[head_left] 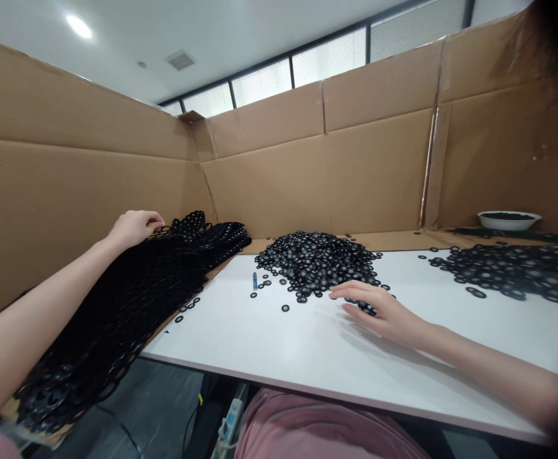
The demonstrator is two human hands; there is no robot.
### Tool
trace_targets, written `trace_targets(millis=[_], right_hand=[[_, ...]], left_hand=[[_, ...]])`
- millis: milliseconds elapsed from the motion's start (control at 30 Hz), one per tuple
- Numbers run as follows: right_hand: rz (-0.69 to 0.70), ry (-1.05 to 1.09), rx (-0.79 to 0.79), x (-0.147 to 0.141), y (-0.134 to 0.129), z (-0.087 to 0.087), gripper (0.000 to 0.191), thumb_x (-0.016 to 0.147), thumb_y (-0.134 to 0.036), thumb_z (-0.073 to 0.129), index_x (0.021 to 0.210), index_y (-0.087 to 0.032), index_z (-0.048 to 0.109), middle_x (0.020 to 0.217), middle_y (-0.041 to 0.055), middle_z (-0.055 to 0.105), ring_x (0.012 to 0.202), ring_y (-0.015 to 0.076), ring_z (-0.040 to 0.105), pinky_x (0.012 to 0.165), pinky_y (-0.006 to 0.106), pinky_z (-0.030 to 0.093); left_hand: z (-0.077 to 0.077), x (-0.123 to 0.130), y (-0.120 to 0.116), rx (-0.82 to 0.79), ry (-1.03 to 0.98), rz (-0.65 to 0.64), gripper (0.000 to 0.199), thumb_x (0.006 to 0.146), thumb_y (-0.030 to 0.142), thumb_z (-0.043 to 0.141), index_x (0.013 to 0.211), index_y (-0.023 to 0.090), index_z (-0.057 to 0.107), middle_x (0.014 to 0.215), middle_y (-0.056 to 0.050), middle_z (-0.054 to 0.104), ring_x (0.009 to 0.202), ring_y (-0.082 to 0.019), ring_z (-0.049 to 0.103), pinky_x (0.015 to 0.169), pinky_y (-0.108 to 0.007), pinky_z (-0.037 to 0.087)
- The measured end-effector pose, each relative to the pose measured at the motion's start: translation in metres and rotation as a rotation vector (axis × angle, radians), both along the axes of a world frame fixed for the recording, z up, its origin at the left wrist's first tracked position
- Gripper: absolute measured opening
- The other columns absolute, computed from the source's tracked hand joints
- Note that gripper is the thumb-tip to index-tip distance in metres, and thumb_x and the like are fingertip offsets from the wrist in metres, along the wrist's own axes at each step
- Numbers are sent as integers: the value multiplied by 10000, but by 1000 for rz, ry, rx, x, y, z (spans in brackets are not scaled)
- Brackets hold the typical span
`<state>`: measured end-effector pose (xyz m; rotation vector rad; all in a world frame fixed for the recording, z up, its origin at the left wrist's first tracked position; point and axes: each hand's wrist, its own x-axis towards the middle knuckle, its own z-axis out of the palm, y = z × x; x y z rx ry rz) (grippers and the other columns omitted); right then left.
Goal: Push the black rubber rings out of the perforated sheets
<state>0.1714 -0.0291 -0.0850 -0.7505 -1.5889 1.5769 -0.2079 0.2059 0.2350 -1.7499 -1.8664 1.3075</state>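
My left hand (138, 227) is at the top of a large heap of black ring-patterned strips (145, 287) on the left. Its fingers are pressed together at the heap's edge, and what they pinch is too small to name. On the white tabletop (259, 344), my right hand (369, 306) rests at the front right edge of a pile of small black rings (317, 258). Its fingers are apart and reach over a few rings, with no ring visibly gripped.
A second pile of black rings (522, 271) lies at the right. Behind it stands a white bowl (508, 223) with dark contents. A small blue tube (254, 281) and loose rings lie left of the middle pile. Cardboard walls (269, 178) surround the table.
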Motion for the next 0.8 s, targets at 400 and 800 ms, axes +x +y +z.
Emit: trace_targets(millis=[400, 800], right_hand=[[21, 6, 22, -1, -1, -1, 299, 949, -342, 415, 1156, -234, 602, 1210, 90, 567, 1124, 237, 522, 959, 397, 437], [34, -8, 19, -2, 0, 1, 299, 946, -343, 423, 1156, -244, 611, 1195, 84, 574, 1116, 233, 531, 957, 380, 441]], left_hand=[[-9, 0, 4, -134, -14, 112, 318, 781, 454, 529, 916, 221, 699, 958, -7, 701, 917, -193, 603, 740, -247, 435], [-50, -10, 48, -90, 88, 167, 434, 743, 468, 523, 1079, 239, 673, 1147, -54, 645, 1050, -284, 579, 836, -317, 467]])
